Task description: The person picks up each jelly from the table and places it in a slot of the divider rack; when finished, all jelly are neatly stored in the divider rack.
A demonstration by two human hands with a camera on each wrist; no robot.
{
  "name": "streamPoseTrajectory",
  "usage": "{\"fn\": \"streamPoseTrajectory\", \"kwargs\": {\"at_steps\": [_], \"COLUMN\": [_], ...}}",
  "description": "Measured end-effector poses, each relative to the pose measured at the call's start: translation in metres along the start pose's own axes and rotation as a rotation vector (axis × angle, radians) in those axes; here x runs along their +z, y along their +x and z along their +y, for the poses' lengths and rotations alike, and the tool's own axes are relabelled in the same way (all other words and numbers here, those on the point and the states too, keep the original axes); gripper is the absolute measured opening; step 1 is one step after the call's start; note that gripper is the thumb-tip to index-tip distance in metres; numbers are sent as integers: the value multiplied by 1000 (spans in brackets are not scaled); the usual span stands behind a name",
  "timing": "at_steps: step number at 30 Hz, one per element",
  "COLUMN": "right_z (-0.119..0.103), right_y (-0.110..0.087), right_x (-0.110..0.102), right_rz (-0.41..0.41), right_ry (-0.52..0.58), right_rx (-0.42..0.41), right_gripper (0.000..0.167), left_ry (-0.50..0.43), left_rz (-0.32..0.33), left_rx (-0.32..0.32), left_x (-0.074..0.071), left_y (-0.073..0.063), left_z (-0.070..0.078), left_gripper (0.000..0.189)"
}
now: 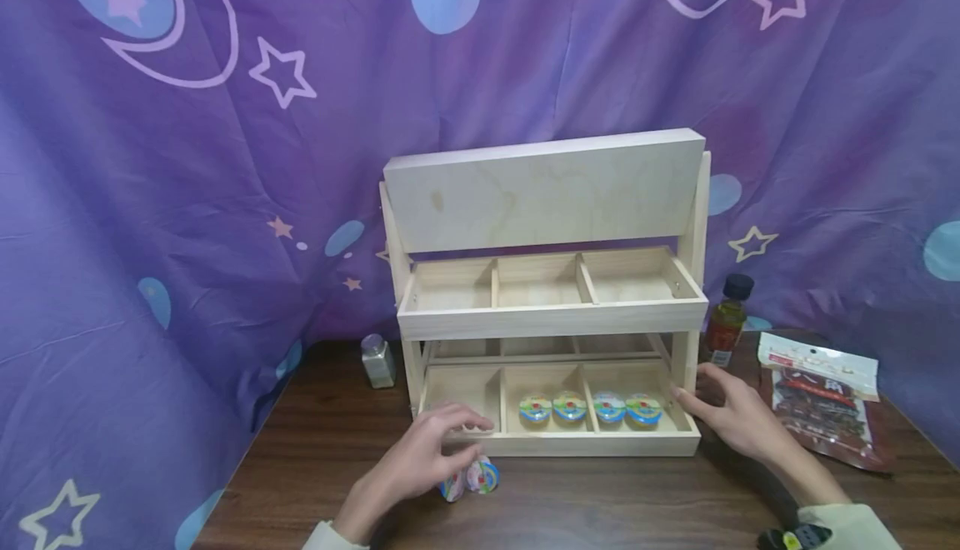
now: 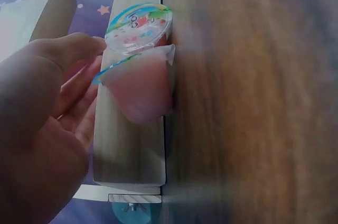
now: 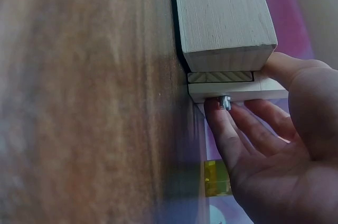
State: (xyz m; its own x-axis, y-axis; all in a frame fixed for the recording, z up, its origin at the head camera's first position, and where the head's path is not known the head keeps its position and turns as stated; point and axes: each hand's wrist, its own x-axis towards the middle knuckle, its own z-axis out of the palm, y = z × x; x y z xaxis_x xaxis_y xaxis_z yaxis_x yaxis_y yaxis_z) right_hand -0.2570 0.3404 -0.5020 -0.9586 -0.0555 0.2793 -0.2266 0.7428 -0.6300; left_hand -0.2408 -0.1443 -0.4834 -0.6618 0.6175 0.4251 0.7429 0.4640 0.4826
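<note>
A two-tier wooden display rack stands on the table. In its lower tier, jelly cups sit in pairs in the middle and right compartments; the left compartment is bare. Two more jelly cups, one a pink jelly cup, stand against the rack's front board. My left hand is over these two, fingers loosely bent above the front board and thumb close by the lids, holding nothing. At the lower right corner, my right hand grips the rack, thumb on the tray's side and fingers by a wing nut.
A small jar with whitish contents stands left of the rack. Behind my right hand are a dark-capped bottle and a bag of star anise. A purple curtain hangs close behind the rack.
</note>
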Motion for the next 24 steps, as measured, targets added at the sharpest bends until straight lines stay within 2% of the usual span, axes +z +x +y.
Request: {"fn": "streamPoseTrajectory", "kwargs": {"at_steps": [2, 4, 6, 9, 12, 15, 19, 24], "right_z": [0, -1, -1, -1, -1, 0, 1, 2], "right_y": [0, 1, 1, 2, 2, 2, 2, 1], "right_x": [1, 1, 1, 0, 0, 1, 0, 1], "right_rz": [0, 0, 0, 2, 5, 4, 2, -12], "right_ry": [8, 13, 18, 23, 22, 18, 12, 9], "right_rx": [-6, -10, -13, -18, -21, -22, -11, 7], "right_gripper": [39, 39, 38, 37, 36, 36, 36, 37], "left_ry": [26, 17, -27, -101, -124, -93, 11, 126], "left_rz": [33, 37, -4, -108, -187, -223, -247, -243], "left_rx": [42, 67, 63, 17, -20, -5, 54, 81], "left_x": [0, 0, -2, -4, -7, -8, -8, -6], "left_y": [-2, -2, -3, -2, -3, -2, -2, -1], "left_z": [1, 3, 5, 7, 9, 10, 14, 22], "left_gripper": [28, 26, 23, 18, 17, 19, 23, 21]}}
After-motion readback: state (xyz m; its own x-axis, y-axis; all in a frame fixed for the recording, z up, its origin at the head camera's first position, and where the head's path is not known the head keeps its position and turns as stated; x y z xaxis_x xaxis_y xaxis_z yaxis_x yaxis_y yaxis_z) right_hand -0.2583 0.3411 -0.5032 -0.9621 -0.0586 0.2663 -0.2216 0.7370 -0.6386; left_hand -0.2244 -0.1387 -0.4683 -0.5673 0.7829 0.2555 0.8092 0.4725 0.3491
